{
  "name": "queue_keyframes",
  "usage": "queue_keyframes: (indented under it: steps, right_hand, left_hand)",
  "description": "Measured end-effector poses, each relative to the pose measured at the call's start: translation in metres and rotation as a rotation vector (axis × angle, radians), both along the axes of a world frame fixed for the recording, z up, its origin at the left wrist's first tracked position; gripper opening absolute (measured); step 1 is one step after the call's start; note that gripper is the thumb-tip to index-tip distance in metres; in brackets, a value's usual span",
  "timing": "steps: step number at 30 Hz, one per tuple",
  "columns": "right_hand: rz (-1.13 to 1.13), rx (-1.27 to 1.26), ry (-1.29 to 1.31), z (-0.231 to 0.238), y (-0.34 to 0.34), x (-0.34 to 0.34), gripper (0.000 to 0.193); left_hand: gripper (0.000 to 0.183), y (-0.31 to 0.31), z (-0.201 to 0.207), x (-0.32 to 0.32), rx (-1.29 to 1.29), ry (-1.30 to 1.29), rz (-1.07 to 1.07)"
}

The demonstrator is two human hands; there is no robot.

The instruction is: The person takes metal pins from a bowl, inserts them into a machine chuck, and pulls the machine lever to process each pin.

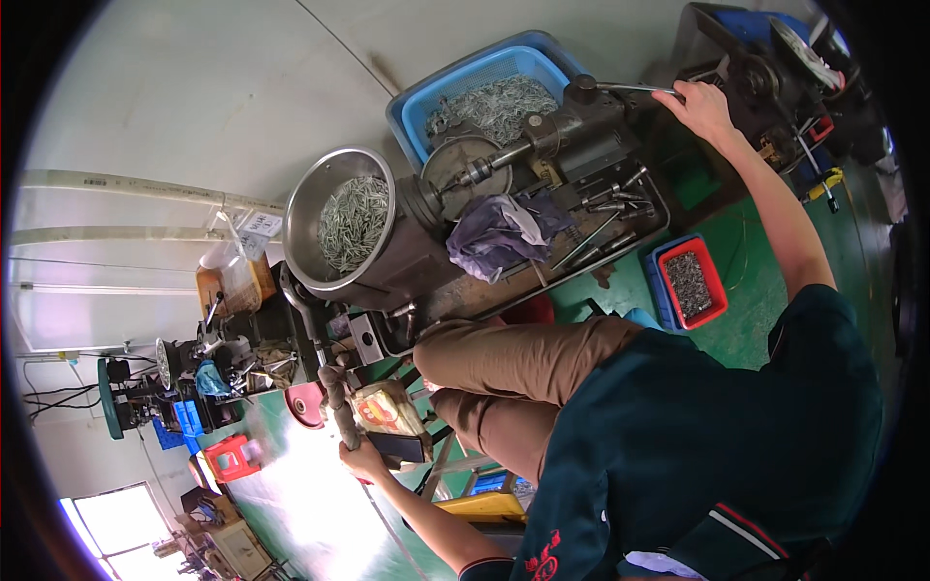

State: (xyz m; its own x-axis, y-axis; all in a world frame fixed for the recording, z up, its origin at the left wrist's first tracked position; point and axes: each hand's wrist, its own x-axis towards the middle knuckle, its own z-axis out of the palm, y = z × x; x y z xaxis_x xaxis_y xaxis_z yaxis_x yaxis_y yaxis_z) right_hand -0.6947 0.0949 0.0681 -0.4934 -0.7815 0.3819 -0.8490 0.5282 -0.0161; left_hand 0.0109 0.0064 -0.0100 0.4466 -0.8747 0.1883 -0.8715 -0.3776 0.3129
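My right hand [701, 108], at the upper right, is closed round the end of a thin metal lever [630, 87] on the dark tailstock [572, 128] of a lathe. Low on the left, my left hand [362, 461] grips the lower end of a wrapped lever handle [336, 397]. Its fingers are partly hidden. Between my hands lies the machine, with a drill chuck [475, 172] pointing at the round headstock. On the headstock stands a steel bowl [298, 228] full of small metal pins [353, 223]. A crumpled purple rag [499, 237] lies on the machine bed.
Behind the lathe is a blue basket [412, 116] of metal parts. A red bin [719, 290] of small parts stands on the green floor. Several tools [610, 208] lie in the machine's tray. Another machine [751, 82] is at the upper right. My legs [523, 363] are beside the bed.
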Motion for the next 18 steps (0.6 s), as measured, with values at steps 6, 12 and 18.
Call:
queue_keyframes:
  steps: [6,12,18]
  right_hand:
    - [-0.021,0.014,0.012,-0.002,-0.002,-0.002,0.057]
    - [-0.045,0.031,-0.012,0.004,-0.004,0.004,0.057]
    - [-0.069,0.057,-0.047,-0.002,-0.001,0.004,0.057]
  left_hand:
    - [0.023,-0.002,-0.004,0.000,-0.038,-0.031,-0.019]
    - [0.029,0.000,0.000,-0.005,-0.077,-0.021,-0.012]
    - [0.030,-0.001,-0.002,-0.006,-0.093,-0.073,-0.028]
